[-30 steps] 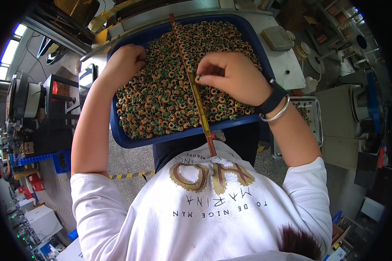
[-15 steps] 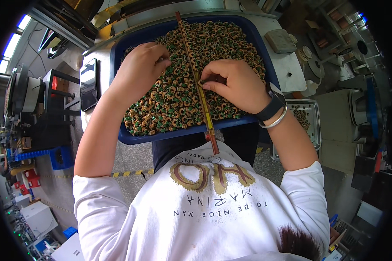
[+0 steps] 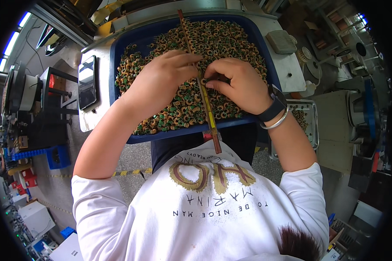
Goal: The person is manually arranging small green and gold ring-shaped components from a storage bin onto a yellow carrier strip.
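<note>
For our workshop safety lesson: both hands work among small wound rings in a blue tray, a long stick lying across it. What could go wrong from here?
1. The long stick overhangs the blue tray toward the body; a nudge from the right hand or left hand might tip it off.
2. The rings are heaped near the rim; raking could spill some.

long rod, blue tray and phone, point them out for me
long rod (image 3: 207,114), head view, bare stretch between the hands
blue tray (image 3: 114,61), head view, left rim
phone (image 3: 87,81), head view, middle of dark screen
</note>
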### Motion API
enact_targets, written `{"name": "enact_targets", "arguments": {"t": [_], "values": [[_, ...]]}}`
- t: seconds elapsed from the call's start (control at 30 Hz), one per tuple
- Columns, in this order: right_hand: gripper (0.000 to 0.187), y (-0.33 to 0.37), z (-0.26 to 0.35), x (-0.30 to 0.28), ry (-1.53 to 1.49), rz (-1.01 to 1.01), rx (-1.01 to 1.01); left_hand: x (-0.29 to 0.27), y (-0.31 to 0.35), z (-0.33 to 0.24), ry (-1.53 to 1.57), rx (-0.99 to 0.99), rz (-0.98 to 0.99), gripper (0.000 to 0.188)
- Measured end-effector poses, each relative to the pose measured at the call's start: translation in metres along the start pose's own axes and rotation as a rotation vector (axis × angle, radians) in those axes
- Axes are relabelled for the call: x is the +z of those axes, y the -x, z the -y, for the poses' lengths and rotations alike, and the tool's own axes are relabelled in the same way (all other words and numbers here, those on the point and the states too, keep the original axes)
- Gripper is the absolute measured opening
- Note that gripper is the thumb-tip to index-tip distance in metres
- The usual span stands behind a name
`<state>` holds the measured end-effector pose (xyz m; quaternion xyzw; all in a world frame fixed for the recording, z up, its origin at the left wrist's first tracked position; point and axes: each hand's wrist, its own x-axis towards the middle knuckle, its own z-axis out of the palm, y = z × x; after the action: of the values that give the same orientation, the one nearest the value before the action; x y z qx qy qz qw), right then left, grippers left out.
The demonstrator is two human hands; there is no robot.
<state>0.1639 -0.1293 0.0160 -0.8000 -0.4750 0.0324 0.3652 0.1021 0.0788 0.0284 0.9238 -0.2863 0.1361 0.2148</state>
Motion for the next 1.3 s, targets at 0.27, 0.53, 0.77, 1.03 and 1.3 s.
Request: {"name": "enact_targets", "arguments": {"t": [0.27,0.53,0.77,1.03,1.3], "values": [[0.013,-0.011,-0.005,0.009,0.008,-0.183,-0.044,0.006,0.005,-0.007,-0.03,0.069,0.042,0.036],[0.022,-0.005,0.019,-0.008,-0.083,-0.167,0.055,0.003,-0.001,-0.015,0.196,-0.277,-0.181,0.015],[0.021,-0.007,0.026,-0.004,0.082,-0.234,-0.161,0.001,-0.003,-0.013,0.91,-0.606,-0.076,0.017],[0.012,0.011,0.008,-0.004,-0.077,-0.018,0.004,0.009,-0.003,-0.004,-0.053,-0.008,-0.021,0.04],[0.014,0.006,-0.001,0.007,0.136,-0.194,-0.125,0.012,-0.001,-0.003,-0.032,-0.039,0.036,0.044]]}}
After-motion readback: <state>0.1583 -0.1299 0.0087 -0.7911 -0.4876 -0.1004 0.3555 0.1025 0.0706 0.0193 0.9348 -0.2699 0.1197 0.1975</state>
